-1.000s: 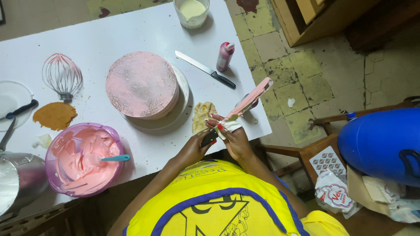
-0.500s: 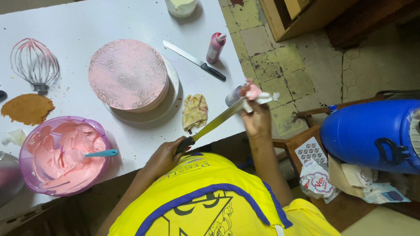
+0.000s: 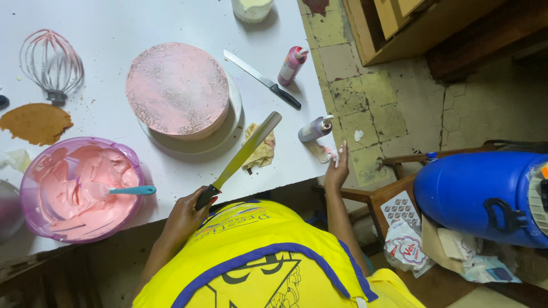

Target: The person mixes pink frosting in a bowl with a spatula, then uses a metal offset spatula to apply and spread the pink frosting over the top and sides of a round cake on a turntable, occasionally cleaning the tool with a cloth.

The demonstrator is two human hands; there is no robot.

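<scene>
Right hand (image 3: 337,171) now off the spatula (image 3: 240,159), fingers loose at table (image 3: 171,17) edge, left hand (image 3: 185,214) gripping its handle, bowl (image 3: 80,188) of pink icing, blade angled up-right beside cake (image 3: 178,89).

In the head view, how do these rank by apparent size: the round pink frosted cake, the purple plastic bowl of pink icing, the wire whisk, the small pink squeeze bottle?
1. Round pink frosted cake and purple plastic bowl of pink icing: alike, unranked.
2. Wire whisk.
3. Small pink squeeze bottle.
</scene>
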